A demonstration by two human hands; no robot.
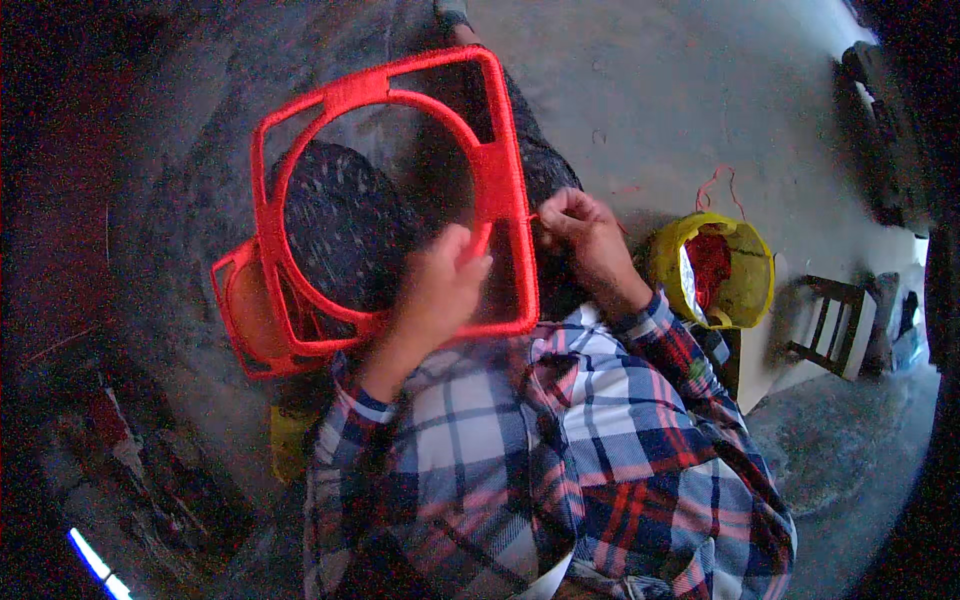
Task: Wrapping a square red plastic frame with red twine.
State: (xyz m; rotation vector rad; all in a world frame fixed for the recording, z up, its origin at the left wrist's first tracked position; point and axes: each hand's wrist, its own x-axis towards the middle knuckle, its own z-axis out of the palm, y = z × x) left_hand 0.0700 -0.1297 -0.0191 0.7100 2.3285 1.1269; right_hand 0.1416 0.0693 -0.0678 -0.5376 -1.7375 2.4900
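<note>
A red square frame (510, 200) with a ring inside it rests over my lap, its bars looking tightly wound with red cord. My left hand (435, 285) reaches in from below and closes on the red bar at the ring's right side, with blur over the fingers. Just outside the frame's right edge, my right hand (592, 245) is pinched at a short red cord (534, 217) that meets the bar. The cord's far end is hidden by the fingers. Behind the frame's lower left shows a second, smaller red frame (222, 290).
On the right stands a yellow container (757, 270) with red cord (708, 262) inside and a loop rising above its rim. Beyond it is a slatted wooden piece (832, 325). A dull yellow object (290, 440) sits low at my left. My patterned dark trouser knees (335, 220) lie beneath the frame.
</note>
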